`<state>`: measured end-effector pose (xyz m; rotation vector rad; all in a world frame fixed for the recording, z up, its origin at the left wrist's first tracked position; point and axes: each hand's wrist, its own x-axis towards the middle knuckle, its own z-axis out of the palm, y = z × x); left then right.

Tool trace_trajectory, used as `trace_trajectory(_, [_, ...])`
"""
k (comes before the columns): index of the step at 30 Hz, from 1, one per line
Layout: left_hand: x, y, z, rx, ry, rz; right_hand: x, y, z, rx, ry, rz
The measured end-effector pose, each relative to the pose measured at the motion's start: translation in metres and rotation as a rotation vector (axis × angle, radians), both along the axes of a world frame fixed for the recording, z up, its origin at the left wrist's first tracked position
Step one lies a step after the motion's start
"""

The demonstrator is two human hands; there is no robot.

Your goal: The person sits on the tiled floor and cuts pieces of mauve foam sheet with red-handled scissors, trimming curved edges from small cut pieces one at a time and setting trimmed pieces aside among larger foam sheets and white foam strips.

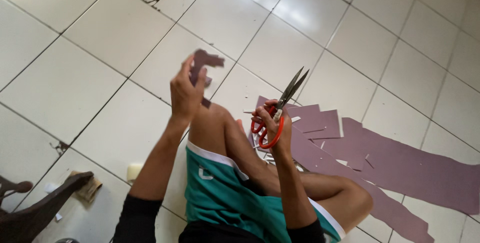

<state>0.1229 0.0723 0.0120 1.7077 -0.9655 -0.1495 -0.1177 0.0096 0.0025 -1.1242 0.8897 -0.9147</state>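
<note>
The left hand (pixel 186 90) is raised in front of the person, its fingers closed around a small cut piece of mauve paper (pixel 204 64), which sticks up above the fingertips with an angular, notched outline and a short tab hanging below the palm. The right hand (pixel 274 125) sits lower and to the right, wrapped through the red loops of a pair of scissors (pixel 280 107); the dark blades point up and away to the far right and are shut or nearly so, clear of the paper. To trim such a piece cleanly, it seems wise to hold it close to the cut line so that it does not flop, to bring the blades in square to the edge, and to turn the paper rather than the scissors around corners. The paper looks thin and stiff enough to stand on its own, matt, with crisp straight edges. Beyond the right hand, larger mauve sheets (pixel 400 165) lie flat on the white tiled floor (pixel 90 68), overlapping, with rectangular bites taken out of them and a few pale slivers among them. The person sits on the floor with bent bare legs in green shorts (pixel 220 193). At the near left lies a dark wooden furniture leg (pixel 40 208), a tan cloth (pixel 90 188) and a small pale block (pixel 134 171).
</note>
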Motion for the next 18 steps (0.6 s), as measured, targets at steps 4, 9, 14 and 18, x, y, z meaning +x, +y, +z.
trace_trajectory(4, [0.06,-0.035,-0.058,0.167,0.052,0.063,0.037,-0.016,-0.038,0.061,0.057,0.049])
trace_trajectory(9, [0.086,-0.084,-0.119,0.167,0.005,0.023,0.084,-0.046,-0.084,0.169,0.151,0.077])
trace_trajectory(14, [0.111,-0.126,-0.141,0.441,-0.079,0.021,0.11,-0.071,-0.117,0.238,0.214,0.087])
trace_trajectory(18, [0.133,-0.157,-0.142,0.564,-0.155,0.003,0.136,-0.106,-0.143,0.213,0.257,0.111])
